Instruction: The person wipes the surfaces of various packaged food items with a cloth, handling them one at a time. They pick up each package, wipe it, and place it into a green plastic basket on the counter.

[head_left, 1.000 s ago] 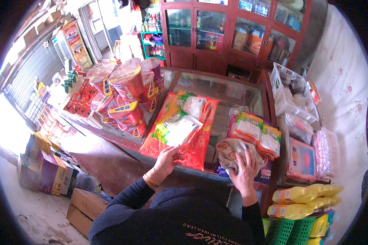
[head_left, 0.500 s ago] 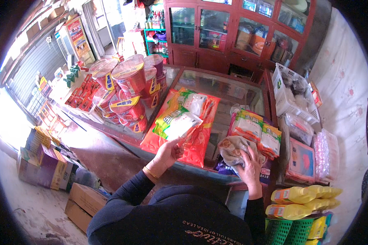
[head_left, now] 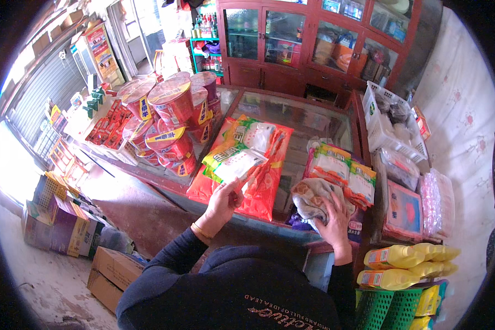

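My left hand [head_left: 223, 204] is closed, its fingertips pinching the near edge of a green, orange and white packet [head_left: 234, 164]. A similar packet [head_left: 254, 135] lies just beyond it. Both rest on a large flat red bag [head_left: 269, 192] on the glass counter. My right hand [head_left: 334, 223] has its fingers over a crumpled, patterned cloth [head_left: 312, 197] and grips it at the counter's near right. Beside the cloth lie more green, orange and white packets [head_left: 331, 166]. A dark purple package [head_left: 301, 222] shows partly from under the cloth.
Stacked red instant-noodle tubs [head_left: 172, 103] stand left on the counter [head_left: 308, 124]. At the right are a white plastic basket [head_left: 380, 135], clear-wrapped packs [head_left: 438, 206] and yellow bottles [head_left: 389, 258]. Cardboard boxes [head_left: 113, 270] sit on the floor at left. A red cabinet [head_left: 245, 75] stands behind.
My left hand has moved slightly up, still at the packet's near edge. My right hand and the cloth have shifted a little. The whole view has moved slightly.
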Tool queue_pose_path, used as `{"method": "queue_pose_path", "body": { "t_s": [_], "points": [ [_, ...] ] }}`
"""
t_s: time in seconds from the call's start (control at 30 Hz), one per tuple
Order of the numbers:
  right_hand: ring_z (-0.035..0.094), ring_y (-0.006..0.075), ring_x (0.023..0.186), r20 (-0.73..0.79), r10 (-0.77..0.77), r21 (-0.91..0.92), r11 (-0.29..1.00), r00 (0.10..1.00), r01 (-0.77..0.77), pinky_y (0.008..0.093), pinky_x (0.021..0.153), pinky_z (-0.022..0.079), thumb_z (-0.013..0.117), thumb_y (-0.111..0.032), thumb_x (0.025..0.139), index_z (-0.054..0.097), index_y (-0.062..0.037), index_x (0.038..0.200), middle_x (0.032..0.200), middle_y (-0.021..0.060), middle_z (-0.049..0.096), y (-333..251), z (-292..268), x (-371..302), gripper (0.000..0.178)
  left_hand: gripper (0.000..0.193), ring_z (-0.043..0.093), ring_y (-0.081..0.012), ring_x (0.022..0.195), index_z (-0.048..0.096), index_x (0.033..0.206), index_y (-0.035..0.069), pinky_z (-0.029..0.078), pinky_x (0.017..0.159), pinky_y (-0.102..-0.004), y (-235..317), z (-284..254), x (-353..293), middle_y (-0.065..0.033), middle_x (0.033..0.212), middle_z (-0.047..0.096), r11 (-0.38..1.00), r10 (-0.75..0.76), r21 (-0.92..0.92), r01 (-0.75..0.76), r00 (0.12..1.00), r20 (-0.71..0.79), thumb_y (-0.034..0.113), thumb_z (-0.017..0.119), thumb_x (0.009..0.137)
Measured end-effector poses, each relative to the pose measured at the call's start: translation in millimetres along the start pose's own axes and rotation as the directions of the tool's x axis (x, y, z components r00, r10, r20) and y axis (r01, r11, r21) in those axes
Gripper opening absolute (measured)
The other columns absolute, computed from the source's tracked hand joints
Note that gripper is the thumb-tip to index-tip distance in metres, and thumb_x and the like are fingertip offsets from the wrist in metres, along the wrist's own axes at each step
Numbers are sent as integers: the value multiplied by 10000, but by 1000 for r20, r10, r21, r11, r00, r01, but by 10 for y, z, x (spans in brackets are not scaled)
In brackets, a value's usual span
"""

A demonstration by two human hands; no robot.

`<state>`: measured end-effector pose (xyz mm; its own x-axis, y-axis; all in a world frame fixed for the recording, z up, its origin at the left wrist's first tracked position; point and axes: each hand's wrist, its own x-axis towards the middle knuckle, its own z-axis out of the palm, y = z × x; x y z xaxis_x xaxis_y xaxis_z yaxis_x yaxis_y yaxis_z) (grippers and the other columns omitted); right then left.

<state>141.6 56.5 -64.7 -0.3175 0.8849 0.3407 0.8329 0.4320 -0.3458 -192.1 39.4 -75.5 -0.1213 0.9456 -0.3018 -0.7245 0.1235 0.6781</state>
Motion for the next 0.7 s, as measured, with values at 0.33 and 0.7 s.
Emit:
{"method": "queue_pose_path", "body": {
  "t_s": [0.33,0.7],
  "points": [
    [417,354,1234,-199,-35,139,988,979,63,461,1031,310,705,-222,764,502,-85,1260,1318,165,456,-123,-95,10,553,300,606,-201,994,559,1170,10,507,799,-369,83,271,-329,-83,1114,625,978,210,-44,-206,949,236,122,541,892],
    [589,200,1021,309,247,939,-235,919,-252,322,841,483,594,-145,852,488,-21,1256,1155,74,589,-352,-298,-255,436,178,560,-100,917,655,1007,-11,447,818,-275,-180,675,-667,-23,943,648,813,-394,579,-55,680,618,104,624,875]
  ]
}}
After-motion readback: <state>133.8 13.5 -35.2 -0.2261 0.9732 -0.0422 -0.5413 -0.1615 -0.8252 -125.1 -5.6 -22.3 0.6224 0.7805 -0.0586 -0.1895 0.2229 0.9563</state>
